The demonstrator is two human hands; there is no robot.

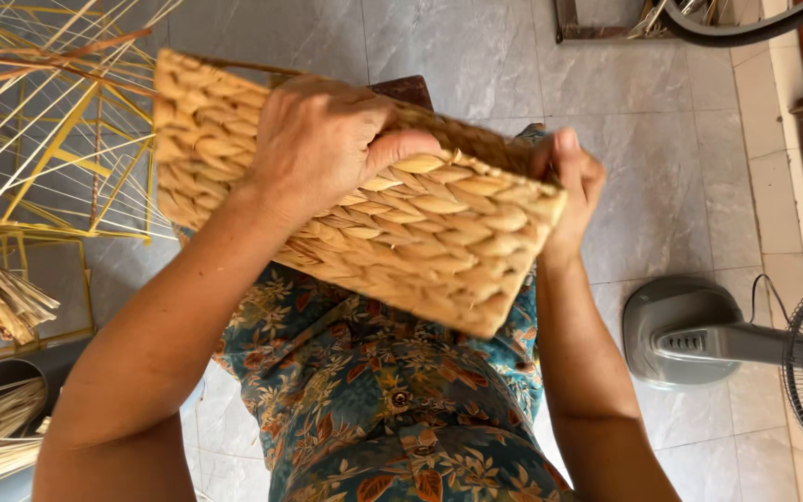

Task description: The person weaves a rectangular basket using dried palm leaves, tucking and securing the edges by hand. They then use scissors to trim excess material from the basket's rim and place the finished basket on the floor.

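Basket (420, 251): one woven straw-coloured piece, held tilted above the person's lap. Two hands gripped it, left hand (322, 139) clamped over its top edge, right hand (571, 186) closed around its far corner. One grey fan (699, 339) stood nearby.

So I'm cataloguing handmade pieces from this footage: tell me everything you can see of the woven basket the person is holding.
The woven basket is rectangular, made of thick, pale tan braided plant fibre in plump, overlapping rows. It is held tilted above the person's lap, its outer woven wall facing the camera. The left hand grips its upper edge, thumb pressed on the weave; the right hand clasps the right corner. A loose strand pokes out along the top edge. Its inside is hidden.
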